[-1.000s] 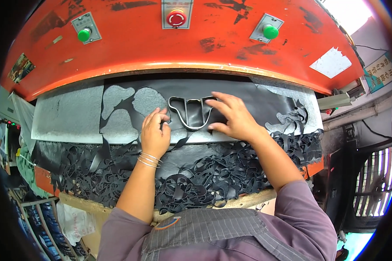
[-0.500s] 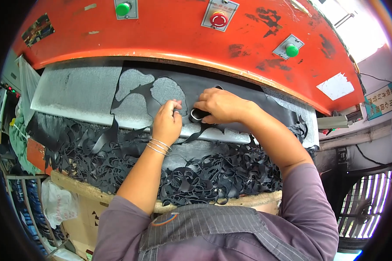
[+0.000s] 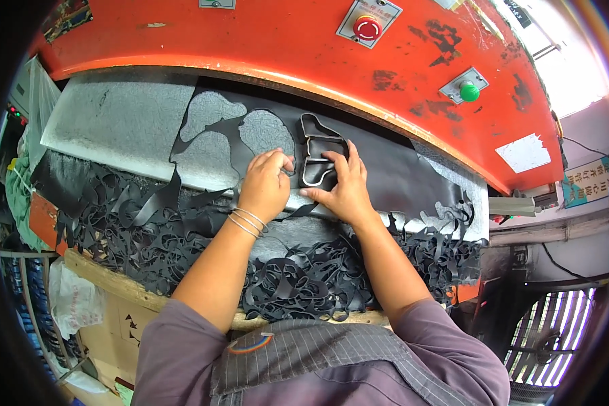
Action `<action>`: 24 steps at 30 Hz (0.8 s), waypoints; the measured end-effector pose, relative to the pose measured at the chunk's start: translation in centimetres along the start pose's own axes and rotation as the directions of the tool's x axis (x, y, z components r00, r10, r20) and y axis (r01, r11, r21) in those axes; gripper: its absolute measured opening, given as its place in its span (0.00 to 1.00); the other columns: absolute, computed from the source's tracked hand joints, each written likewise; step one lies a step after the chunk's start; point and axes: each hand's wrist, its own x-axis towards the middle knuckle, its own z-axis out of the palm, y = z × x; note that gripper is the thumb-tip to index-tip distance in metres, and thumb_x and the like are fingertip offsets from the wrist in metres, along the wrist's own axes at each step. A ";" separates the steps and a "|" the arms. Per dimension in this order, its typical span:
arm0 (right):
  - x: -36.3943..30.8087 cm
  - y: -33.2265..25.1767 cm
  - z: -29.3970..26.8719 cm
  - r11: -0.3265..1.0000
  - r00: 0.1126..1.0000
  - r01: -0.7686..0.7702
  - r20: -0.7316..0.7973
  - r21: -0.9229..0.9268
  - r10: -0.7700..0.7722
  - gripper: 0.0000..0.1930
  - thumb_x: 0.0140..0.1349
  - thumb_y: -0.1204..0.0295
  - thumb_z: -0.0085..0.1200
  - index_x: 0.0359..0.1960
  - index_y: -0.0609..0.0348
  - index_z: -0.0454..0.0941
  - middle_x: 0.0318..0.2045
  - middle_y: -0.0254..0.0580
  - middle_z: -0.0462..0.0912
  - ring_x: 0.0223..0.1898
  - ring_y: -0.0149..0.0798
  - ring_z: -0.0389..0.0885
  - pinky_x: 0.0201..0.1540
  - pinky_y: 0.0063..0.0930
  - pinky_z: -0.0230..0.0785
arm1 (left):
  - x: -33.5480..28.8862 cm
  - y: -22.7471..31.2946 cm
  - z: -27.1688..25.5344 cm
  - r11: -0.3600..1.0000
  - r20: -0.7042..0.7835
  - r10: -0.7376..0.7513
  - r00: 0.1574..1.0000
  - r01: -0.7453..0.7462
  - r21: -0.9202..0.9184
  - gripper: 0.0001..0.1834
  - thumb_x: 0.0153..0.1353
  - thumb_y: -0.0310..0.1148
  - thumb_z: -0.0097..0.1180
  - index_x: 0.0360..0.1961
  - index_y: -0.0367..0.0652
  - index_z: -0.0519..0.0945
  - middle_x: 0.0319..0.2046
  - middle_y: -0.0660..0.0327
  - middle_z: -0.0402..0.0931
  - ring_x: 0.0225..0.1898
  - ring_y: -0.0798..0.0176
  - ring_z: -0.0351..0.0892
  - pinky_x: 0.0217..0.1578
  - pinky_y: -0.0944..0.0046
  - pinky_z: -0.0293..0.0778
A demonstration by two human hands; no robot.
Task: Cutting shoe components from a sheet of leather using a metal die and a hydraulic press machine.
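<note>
A metal cutting die [image 3: 326, 139], shaped like a shoe sole with crossbars, rests on a black sheet of leather-like material [image 3: 402, 166]. My right hand [image 3: 347, 188] grips the die's near part, fingers over its right rim and thumb at the lower end. Just left of the die, my left hand [image 3: 265, 184] is closed with its fingers curled in. Whatever those fingers hold, if anything, is hidden. Left of the die, rounded cut-outs in the sheet expose the pale cutting board [image 3: 115, 128].
Beyond the board stands an orange machine beam [image 3: 264, 40] with a red stop button [image 3: 367, 28] and a green button [image 3: 469, 91]. Tangled black scraps [image 3: 304, 277] heap along the near edge. A white plastic bag [image 3: 76, 298] hangs at the lower left.
My right hand has shifted from the die's top to its near right side, leaving more of the die exposed. My left hand remains curled beside it. The whole view has tilted slightly.
</note>
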 end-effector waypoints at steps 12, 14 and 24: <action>1.5 0.2 0.4 0.984 0.995 0.085 -0.064 0.157 -0.075 0.43 0.33 0.54 0.76 0.53 0.55 0.72 0.63 0.75 0.56 0.63 0.67 0.63 0.59 0.48 0.66 | 0.5 0.0 -0.1 1.000 -0.011 0.023 1.000 -0.023 0.004 0.06 0.50 0.20 0.46 0.30 0.40 0.72 0.37 0.54 0.82 0.54 0.46 0.75 0.58 0.49 0.65; 1.3 0.2 0.3 0.984 0.996 0.081 -0.056 0.157 -0.073 0.42 0.33 0.54 0.76 0.53 0.55 0.72 0.63 0.75 0.56 0.63 0.68 0.63 0.59 0.48 0.66 | 0.4 0.2 0.0 1.000 -0.017 0.020 1.000 -0.020 0.005 0.06 0.50 0.20 0.46 0.29 0.40 0.72 0.38 0.54 0.82 0.54 0.46 0.75 0.57 0.49 0.65; -0.1 0.0 -2.5 0.959 0.978 0.099 -0.204 0.266 -0.044 0.53 0.35 0.47 0.75 0.65 0.52 0.63 0.68 0.70 0.47 0.68 0.67 0.53 0.67 0.53 0.53 | 1.0 1.2 -2.6 0.928 0.066 -0.227 0.972 0.236 -0.287 0.09 0.55 0.21 0.51 0.39 0.38 0.74 0.42 0.52 0.81 0.51 0.50 0.78 0.54 0.56 0.70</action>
